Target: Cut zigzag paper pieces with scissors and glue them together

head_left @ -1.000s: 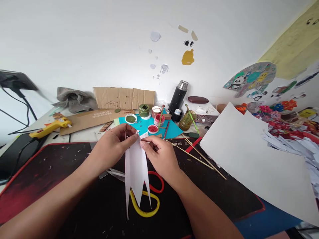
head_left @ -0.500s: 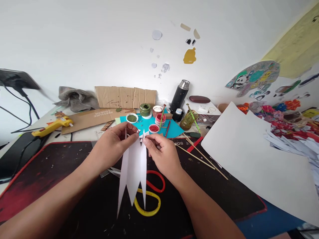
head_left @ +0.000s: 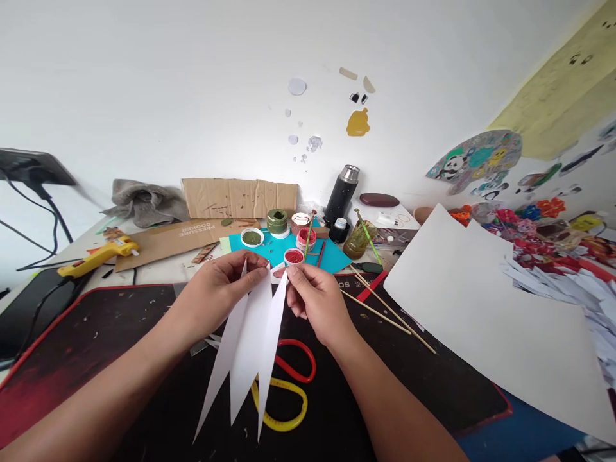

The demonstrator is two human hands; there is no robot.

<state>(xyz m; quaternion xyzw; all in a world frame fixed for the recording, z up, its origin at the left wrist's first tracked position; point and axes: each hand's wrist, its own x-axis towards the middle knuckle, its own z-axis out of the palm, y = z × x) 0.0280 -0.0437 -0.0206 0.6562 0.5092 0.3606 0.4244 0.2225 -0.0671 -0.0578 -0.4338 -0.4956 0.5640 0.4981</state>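
A folded white sheet of paper (head_left: 251, 346), cut to long points at its top and bottom, hangs between my hands. My left hand (head_left: 226, 282) pinches its upper points between thumb and fingers. On the other side, my right hand (head_left: 315, 295) grips the tip of the right-hand panel, thumb in front. The panels are creased and stand at angles to each other. Beneath the paper lie scissors (head_left: 304, 410) with one yellow and one red handle loop; their blades are mostly hidden behind the paper.
Behind my hands, paint jars (head_left: 277, 222) stand on blue paper (head_left: 332, 256). A yellow glue gun (head_left: 99, 256) lies left, beside cardboard (head_left: 163, 242). Wooden sticks (head_left: 378, 312) and large white sheets (head_left: 471, 301) are to the right. A black flask (head_left: 341, 196) leans near the wall.
My right hand has drawn the right panel's tip slightly away, so the folds have spread wider. The paper's lower points have swung left and down. The camera view has tilted up a little.
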